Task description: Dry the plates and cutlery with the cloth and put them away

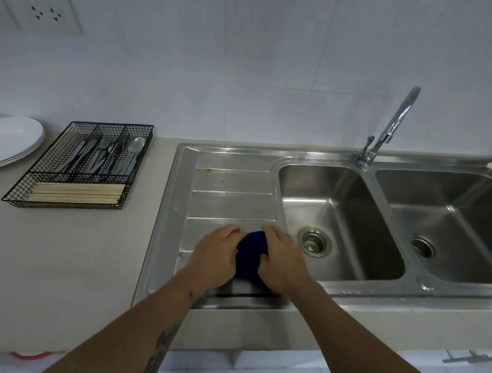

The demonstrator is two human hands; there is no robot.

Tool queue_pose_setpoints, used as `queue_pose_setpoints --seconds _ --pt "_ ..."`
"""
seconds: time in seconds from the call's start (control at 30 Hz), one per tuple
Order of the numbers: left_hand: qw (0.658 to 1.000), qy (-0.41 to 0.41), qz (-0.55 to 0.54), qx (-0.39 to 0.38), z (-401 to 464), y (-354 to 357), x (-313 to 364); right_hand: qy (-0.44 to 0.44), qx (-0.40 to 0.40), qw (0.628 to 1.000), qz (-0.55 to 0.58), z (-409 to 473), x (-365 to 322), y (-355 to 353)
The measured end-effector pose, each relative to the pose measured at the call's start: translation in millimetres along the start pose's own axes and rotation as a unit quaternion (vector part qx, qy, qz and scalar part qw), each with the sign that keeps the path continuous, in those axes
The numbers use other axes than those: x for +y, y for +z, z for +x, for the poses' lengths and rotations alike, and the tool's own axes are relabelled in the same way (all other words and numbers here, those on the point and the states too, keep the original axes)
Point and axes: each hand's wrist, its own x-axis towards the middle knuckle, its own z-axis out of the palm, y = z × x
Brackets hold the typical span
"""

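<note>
**Both hands bunch the dark blue cloth over the drainboard**

Nearest the camera, two bare forearms reach forward over the worktop [63,259] edge. The left hand [213,256] and the right hand [281,263] meet over the near part of the steel drainboard [231,203], each with its fingers curled round the cloth [252,253], a dark blue wad pressed between the palms. Whether any piece of cutlery is wrapped inside the wad cannot be told; only cloth shows between the hands.

To the right of the hands lie the two sink bowls [339,224], with the tap [393,124] rising behind the ridge between them.

The task's other things lie to the left and further off. The black wire cutlery tray [82,169] sits on the worktop well apart from the hands, its long axis running away from the person and slightly rightward; knives, forks and a spoon lie lengthwise in the far compartments, and pale chopsticks [77,194] lie crosswise in the near one. Beyond it, at the left edge, stands a stack of white plates [4,141]. The left hand is the nearer one to both, so any reach toward them would likely go up and left.

On the far wall is a socket plate [45,14]. No brand, label or writing can be read anywhere.
</note>
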Motion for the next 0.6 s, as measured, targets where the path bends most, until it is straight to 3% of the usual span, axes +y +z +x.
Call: queue_pose_setpoints --seconds 0.07,0.13,0.33,0.6 --pt "0.997 0.001 0.023 -0.071 -9 11 -2 -0.013 -0.114 0.993 -0.04 -9 4 20" --pt "0.996 -0.038 0.02 -0.078 -14 13 -3 -0.008 -0.158 0.983 -0.09 -19 12 35" --pt "0.997 -0.034 0.02 -0.065 -26 9 2 -0.024 -0.133 0.976 -0.168 -41 20 40" --pt "0.993 -0.061 -0.028 -0.095 -15 -7 11 0.001 -0.184 0.966 -0.183 -38 14 17"
